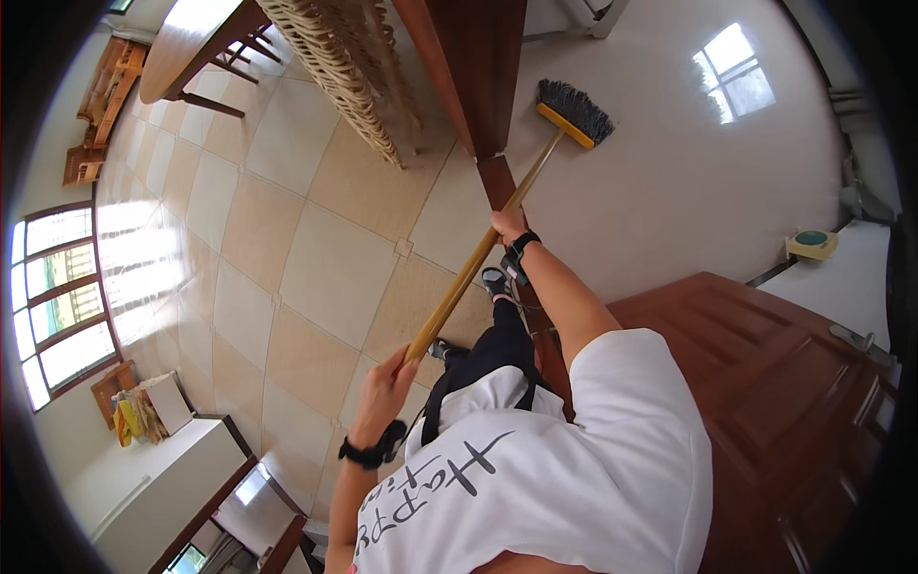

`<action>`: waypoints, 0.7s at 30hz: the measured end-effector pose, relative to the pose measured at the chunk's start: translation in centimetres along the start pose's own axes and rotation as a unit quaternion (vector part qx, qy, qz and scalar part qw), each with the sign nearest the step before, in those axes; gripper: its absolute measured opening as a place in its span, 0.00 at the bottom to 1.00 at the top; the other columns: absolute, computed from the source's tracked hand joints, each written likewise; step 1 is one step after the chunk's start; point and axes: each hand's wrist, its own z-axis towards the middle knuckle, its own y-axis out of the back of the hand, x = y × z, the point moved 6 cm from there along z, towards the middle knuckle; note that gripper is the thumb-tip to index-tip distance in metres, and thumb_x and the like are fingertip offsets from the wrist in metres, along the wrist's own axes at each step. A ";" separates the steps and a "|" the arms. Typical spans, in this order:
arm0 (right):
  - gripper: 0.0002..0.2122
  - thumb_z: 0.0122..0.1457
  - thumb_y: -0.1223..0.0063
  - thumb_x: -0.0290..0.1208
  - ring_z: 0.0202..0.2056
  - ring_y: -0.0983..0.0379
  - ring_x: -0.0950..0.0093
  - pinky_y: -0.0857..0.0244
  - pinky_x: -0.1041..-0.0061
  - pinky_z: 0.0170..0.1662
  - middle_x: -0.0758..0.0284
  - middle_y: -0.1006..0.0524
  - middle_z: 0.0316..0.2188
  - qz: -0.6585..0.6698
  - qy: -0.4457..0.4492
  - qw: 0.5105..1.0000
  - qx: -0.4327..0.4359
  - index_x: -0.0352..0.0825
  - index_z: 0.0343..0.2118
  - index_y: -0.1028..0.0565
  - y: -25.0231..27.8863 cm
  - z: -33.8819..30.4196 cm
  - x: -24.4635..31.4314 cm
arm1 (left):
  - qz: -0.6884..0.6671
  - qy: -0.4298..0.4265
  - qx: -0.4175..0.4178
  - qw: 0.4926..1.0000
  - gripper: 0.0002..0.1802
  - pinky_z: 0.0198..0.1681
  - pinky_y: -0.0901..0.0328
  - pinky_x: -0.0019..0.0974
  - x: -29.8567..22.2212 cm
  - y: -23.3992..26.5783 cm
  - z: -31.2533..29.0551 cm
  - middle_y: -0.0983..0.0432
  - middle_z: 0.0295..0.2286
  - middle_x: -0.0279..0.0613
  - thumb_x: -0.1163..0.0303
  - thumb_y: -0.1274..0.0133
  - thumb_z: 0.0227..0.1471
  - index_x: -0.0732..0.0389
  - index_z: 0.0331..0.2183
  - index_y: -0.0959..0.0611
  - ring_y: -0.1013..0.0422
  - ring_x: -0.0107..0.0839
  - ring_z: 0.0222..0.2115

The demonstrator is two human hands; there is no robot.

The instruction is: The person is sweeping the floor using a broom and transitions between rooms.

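Observation:
A broom with a long yellowish handle [459, 295] runs slantwise up and to the right in front of my body. Its yellow block with dark grey bristles [577, 110] rests on the pale floor beyond the doorway. My left hand [387, 385] is closed around the handle's near end. Farther along the shaft, my right hand [510, 226] grips it beside the dark wooden door frame. Both wrists wear black bands.
A brown panelled door [746, 373] stands to the right, and a wooden door frame [473, 77] rises ahead. Woven hanging strands [335, 72] are left of it. A wooden table [186, 53] stands far left. A small yellowish box [811, 244] lies at the right.

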 end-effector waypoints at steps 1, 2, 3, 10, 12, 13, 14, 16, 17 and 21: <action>0.14 0.46 0.59 0.25 0.21 0.32 0.67 0.35 0.69 0.18 0.57 0.34 0.27 -0.004 -0.004 1.000 0.004 0.25 0.37 0.41 -1.0 -1.0 -0.8 | -0.009 0.030 -0.006 0.999 0.14 0.15 0.49 0.26 0.9 1.3 -1.9 0.42 0.11 0.37 0.69 0.56 0.44 0.64 0.35 0.28 0.46 0.20 0.13; 0.16 0.45 0.60 0.24 0.20 0.32 0.67 0.35 0.69 0.17 0.57 0.33 0.26 -0.011 -0.035 0.999 0.036 0.26 0.38 0.44 -2.5 -2.8 -1.6 | -0.018 0.062 -0.017 0.998 0.14 0.15 0.50 0.24 1.6 2.7 -4.2 0.43 0.12 0.34 0.70 0.56 0.44 0.65 0.35 0.28 0.47 0.18 0.14; 0.18 0.44 0.61 0.23 0.19 0.32 0.66 0.36 0.69 0.15 0.57 0.32 0.25 -0.016 -0.065 0.996 0.062 0.27 0.39 0.48 -3.6 -4.4 -2.6 | -0.012 0.078 -0.023 0.997 0.14 0.15 0.51 0.23 2.4 4.2 -6.0 0.43 0.12 0.32 0.70 0.56 0.43 0.65 0.35 0.28 0.47 0.17 0.14; 0.05 0.46 0.63 0.27 0.20 0.31 0.66 0.36 0.66 0.16 0.58 0.31 0.24 -0.053 -0.106 0.969 0.218 0.30 0.24 0.37 -16.1 -12.5 -12.8 | 0.059 0.165 -0.110 0.978 0.13 0.14 0.52 0.22 7.3 12.1 -18.3 0.44 0.10 0.29 0.71 0.56 0.42 0.67 0.32 0.26 0.47 0.16 0.12; 0.06 0.44 0.58 0.21 0.21 0.31 0.69 0.34 0.68 0.19 0.61 0.32 0.23 0.000 -0.158 0.953 0.257 0.29 0.27 0.38 -17.8 -17.1 -12.9 | 0.055 0.179 -0.131 0.974 0.13 0.14 0.51 0.21 9.3 12.4 -21.1 0.43 0.10 0.29 0.71 0.56 0.42 0.67 0.32 0.26 0.46 0.16 0.12; 0.06 0.44 0.58 0.21 0.22 0.31 0.67 0.32 0.65 0.22 0.60 0.32 0.23 -0.017 -0.135 0.954 0.266 0.29 0.27 0.39 -18.7 -18.2 -13.5 | 0.051 0.192 -0.145 0.969 0.13 0.14 0.51 0.21 10.4 12.8 -22.7 0.42 0.10 0.30 0.72 0.55 0.41 0.68 0.32 0.26 0.46 0.16 0.12; 0.06 0.44 0.58 0.21 0.22 0.30 0.66 0.32 0.63 0.24 0.60 0.32 0.23 -0.001 -0.151 0.938 0.311 0.30 0.26 0.39 -20.3 -19.0 -15.0 | 0.049 0.185 -0.143 0.971 0.13 0.14 0.51 0.21 11.5 13.1 -24.3 0.42 0.10 0.30 0.72 0.55 0.41 0.68 0.32 0.26 0.46 0.16 0.12; 0.04 0.44 0.59 0.21 0.22 0.30 0.67 0.33 0.61 0.25 0.62 0.32 0.22 0.021 -0.153 0.923 0.352 0.32 0.25 0.37 -24.6 -22.0 -18.4 | 0.035 0.180 -0.174 0.968 0.13 0.14 0.50 0.21 14.2 14.6 -27.6 0.40 0.11 0.30 0.73 0.55 0.40 0.68 0.32 0.26 0.45 0.16 0.12; 0.03 0.44 0.60 0.22 0.23 0.30 0.68 0.33 0.63 0.26 0.63 0.31 0.22 0.020 -0.152 0.921 0.359 0.32 0.24 0.37 -25.7 -25.7 -18.2 | 0.082 0.201 -0.197 0.956 0.14 0.14 0.49 0.20 16.0 16.1 -30.0 0.39 0.11 0.30 0.73 0.54 0.39 0.69 0.32 0.26 0.44 0.16 0.13; 0.04 0.48 0.60 0.26 0.25 0.31 0.71 0.33 0.68 0.31 0.64 0.31 0.22 0.056 -0.154 0.863 0.478 0.31 0.26 0.36 -29.7 -38.1 -17.2 | 0.140 0.290 -0.206 0.924 0.18 0.24 0.41 0.27 17.6 23.3 -40.7 0.29 0.22 0.41 0.68 0.54 0.41 0.65 0.37 0.28 0.36 0.26 0.21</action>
